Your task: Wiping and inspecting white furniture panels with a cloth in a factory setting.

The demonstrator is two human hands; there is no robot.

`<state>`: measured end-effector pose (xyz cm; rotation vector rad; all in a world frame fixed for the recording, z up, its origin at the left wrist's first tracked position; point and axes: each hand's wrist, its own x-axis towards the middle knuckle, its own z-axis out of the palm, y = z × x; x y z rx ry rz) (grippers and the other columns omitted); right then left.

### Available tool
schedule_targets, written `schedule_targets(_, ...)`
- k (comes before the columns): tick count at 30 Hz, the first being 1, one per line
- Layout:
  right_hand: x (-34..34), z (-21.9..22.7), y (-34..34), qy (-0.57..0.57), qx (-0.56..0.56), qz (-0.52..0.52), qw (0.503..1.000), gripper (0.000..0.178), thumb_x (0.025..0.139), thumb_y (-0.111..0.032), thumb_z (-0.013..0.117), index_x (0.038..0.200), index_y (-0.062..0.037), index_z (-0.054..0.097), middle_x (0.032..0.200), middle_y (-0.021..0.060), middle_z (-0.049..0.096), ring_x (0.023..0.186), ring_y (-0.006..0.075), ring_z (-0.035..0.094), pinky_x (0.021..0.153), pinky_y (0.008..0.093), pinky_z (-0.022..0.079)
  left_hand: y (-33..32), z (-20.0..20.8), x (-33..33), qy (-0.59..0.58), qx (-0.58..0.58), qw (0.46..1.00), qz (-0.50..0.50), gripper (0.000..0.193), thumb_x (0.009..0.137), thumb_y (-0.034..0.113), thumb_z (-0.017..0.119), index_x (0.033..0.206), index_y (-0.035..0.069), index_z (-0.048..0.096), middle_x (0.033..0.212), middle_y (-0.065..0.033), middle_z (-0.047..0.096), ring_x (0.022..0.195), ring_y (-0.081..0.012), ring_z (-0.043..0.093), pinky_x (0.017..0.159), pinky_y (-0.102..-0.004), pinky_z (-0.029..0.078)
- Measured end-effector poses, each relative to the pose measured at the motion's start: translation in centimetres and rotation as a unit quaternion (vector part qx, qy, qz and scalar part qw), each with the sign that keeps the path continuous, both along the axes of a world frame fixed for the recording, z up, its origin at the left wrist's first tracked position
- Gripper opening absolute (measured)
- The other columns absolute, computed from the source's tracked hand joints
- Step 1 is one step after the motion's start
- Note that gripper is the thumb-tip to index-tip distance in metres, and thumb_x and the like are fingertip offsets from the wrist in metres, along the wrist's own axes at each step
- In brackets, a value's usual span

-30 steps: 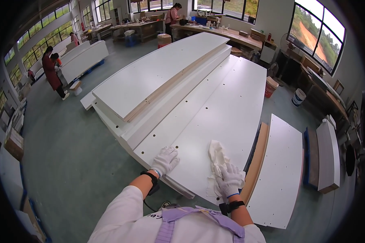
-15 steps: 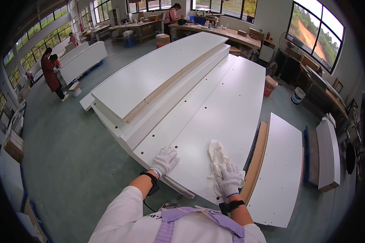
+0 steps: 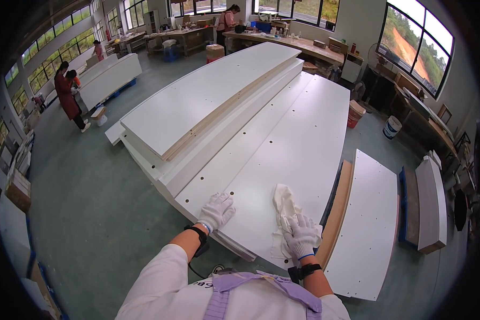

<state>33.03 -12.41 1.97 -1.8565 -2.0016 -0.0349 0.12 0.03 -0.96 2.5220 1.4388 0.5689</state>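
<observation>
Centrally placed: panel (image 3: 298, 138), white, broad, drilled with small dark holes. On panel's near left edge: left hand (image 3: 217, 212), in white knit glove, fingers close together and lightly bent, clasped round nothing visible. On panel's near right part: cloth (image 3: 285, 198), cream, crumpled, stretched lengthwise. Over cloth's near end, above same part of panel: right hand (image 3: 303, 240), gloved alike, fingers laid down across cloth; pinched on it or merely flat, cannot tell. Left of panel, raised higher: board (image 3: 213, 101), white, with bare wood edge. Just right of panel: side panel (image 3: 365, 224), white, drilled. Well right of panel: slab (image 3: 433, 202), white, curved. Off panel's far right corner: red bucket (image 3: 356, 114) and white bucket (image 3: 392, 128). Beyond panel's far end: bench (image 3: 282, 42), cluttered, with pink-clad person (image 3: 228, 24) beside. Well left of panel: red-clad person (image 3: 66, 96), standing.
</observation>
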Motion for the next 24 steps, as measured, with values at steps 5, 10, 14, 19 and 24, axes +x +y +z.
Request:
schedule_targets(5, 0.01, -0.18, 0.04, -0.010, -0.009, -0.008, 1.000, 0.050, 0.079, -0.038, 0.068, 0.125, -0.0195, 0.066, 0.133, 0.0163, 0.058, 0.125, 0.0363, 0.051, 0.111, 0.0516, 0.035, -0.05, 0.05, 0.00, 0.006, -0.004, 1.000, 0.002, 0.050, 0.098, 0.045, 0.051, 0.128, 0.006, 0.061, 0.142, -0.0175, 0.053, 0.136, -0.0328, 0.045, 0.120, -0.0431, 0.027)
schedule_targets(10, 0.02, -0.29, 0.07, -0.011, -0.010, -0.007, 1.000, 0.050, 0.081, -0.038, 0.067, 0.126, -0.0195, 0.066, 0.133, 0.0169, 0.058, 0.125, 0.0367, 0.050, 0.112, 0.0517, 0.034, 0.07, -0.21, -0.16, 0.009, -0.001, 1.000, 0.000, 0.050, 0.099, 0.044, 0.051, 0.129, 0.006, 0.060, 0.143, -0.0177, 0.053, 0.136, -0.0331, 0.045, 0.120, -0.0434, 0.027)
schedule_targets(14, 0.25, -0.73, 0.02, -0.021, 0.000, -0.011, 1.000, 0.048, 0.082, -0.039, 0.066, 0.126, -0.0190, 0.066, 0.132, 0.0173, 0.058, 0.124, 0.0368, 0.051, 0.111, 0.0515, 0.035, 0.10, -0.10, 0.00, 0.009, -0.002, 1.000, -0.003, 0.050, 0.099, 0.045, 0.051, 0.130, 0.007, 0.060, 0.143, -0.0179, 0.052, 0.136, -0.0331, 0.045, 0.120, -0.0436, 0.027)
schedule_targets(19, 0.18, -0.87, 0.18, -0.016, 0.003, -0.007, 1.000, 0.047, 0.083, -0.040, 0.065, 0.126, -0.0182, 0.066, 0.132, 0.0172, 0.058, 0.124, 0.0366, 0.052, 0.110, 0.0514, 0.035, 0.08, -0.16, -0.14, 0.009, 0.003, 1.000, -0.002, 0.050, 0.099, 0.044, 0.050, 0.130, 0.007, 0.060, 0.142, -0.0177, 0.053, 0.136, -0.0330, 0.045, 0.120, -0.0440, 0.028)
schedule_targets(24, 0.22, -0.81, 0.20, 0.005, 0.009, 0.004, 1.000, 0.048, 0.079, -0.033, 0.069, 0.125, -0.0180, 0.066, 0.132, 0.0196, 0.058, 0.121, 0.0433, 0.052, 0.108, 0.0536, 0.038, 0.10, -0.19, -0.06, 0.009, 0.007, 1.000, -0.004, 0.050, 0.099, 0.044, 0.050, 0.130, 0.006, 0.060, 0.142, -0.0177, 0.053, 0.136, -0.0331, 0.046, 0.119, -0.0442, 0.028)
